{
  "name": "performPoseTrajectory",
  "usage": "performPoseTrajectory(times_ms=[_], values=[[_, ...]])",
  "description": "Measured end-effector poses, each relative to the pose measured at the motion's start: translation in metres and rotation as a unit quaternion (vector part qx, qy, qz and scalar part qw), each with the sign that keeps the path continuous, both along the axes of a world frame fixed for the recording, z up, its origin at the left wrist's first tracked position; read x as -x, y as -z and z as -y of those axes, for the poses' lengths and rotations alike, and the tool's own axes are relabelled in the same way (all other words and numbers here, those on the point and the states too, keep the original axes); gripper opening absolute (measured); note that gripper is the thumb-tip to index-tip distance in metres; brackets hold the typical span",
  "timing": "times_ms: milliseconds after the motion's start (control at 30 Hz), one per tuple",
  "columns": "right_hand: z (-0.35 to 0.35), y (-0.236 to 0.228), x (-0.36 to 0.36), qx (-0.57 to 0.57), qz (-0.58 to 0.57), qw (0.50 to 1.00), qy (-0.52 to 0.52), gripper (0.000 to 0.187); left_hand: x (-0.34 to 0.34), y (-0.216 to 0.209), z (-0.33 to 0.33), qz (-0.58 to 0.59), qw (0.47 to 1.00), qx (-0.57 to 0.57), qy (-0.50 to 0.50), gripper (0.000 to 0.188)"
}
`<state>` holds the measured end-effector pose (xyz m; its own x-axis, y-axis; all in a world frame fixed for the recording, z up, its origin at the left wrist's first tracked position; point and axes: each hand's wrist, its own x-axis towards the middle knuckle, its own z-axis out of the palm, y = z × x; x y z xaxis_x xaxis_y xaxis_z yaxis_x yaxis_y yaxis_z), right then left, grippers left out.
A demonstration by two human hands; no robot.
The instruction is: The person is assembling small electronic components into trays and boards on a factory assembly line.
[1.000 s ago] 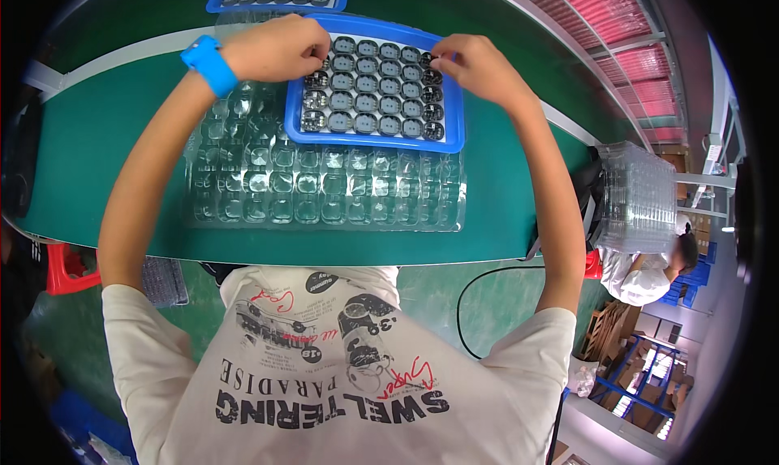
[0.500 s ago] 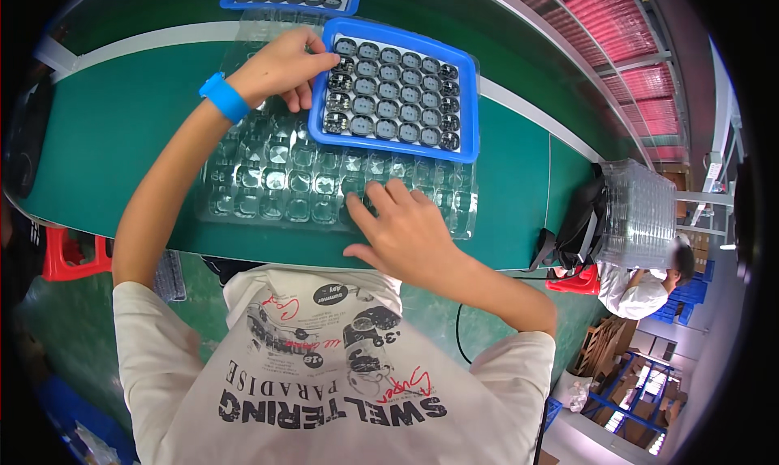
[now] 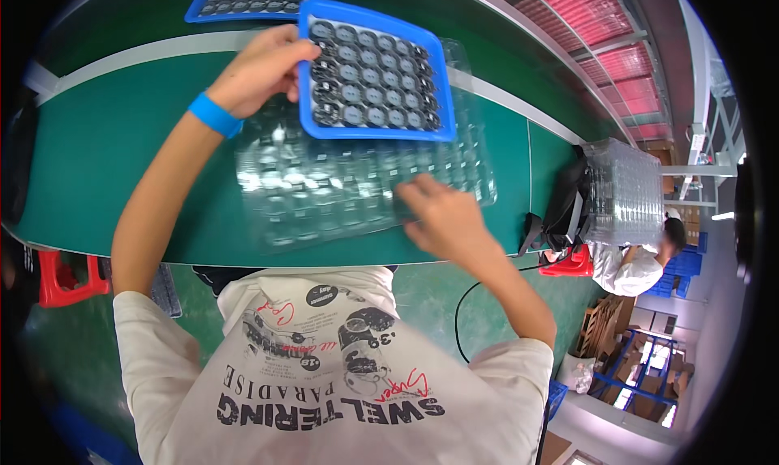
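While the left hand (image 3: 266,67) has a closed pinch on the rim of the blue tray (image 3: 377,134), its thumb lies over the left edge and the other fingers are curled beside and partly behind that wall. The tray extends to the right of this grip, filled with rows of dark rounded parts (image 3: 371,58); its far, right and near edges are free of either hand. Below the grip, and partly under the tray in view, a clear moulded sheet (image 3: 324,197) extends on the green bench (image 3: 97,144).

The right hand (image 3: 445,217) is below and right of the left grip, fingers bent over the sheet's near part (motion blur noted). Whether those fingers pinch the sheet or merely touch it cannot be told.

The bench's front edge runs just below the right hand, under its forearm. Left of the left forearm, a broad stretch of green surface gives room sideways. Beyond the left grip, a second blue tray (image 3: 197,6) adjoins the first in view, limiting room there. Well right of the right hand is a black bag (image 3: 564,205).
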<state>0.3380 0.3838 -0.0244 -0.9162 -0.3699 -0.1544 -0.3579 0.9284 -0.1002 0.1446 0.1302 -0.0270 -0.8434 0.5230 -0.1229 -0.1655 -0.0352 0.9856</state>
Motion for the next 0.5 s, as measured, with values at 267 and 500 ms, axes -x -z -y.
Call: performPoseTrajectory(times_ms=[267, 500], values=[[-0.104, -0.025, -0.015, 0.009, -0.014, 0.973, 0.228, 0.074, -0.003, 0.003, 0.042, 0.007, 0.992, -0.058, -0.116, 0.036], [-0.057, 0.036, 0.019, 0.082, -0.183, 0.953, 0.227, 0.062, -0.033, 0.013, 0.061, 0.037, 0.987, -0.02, -0.156, 0.041]])
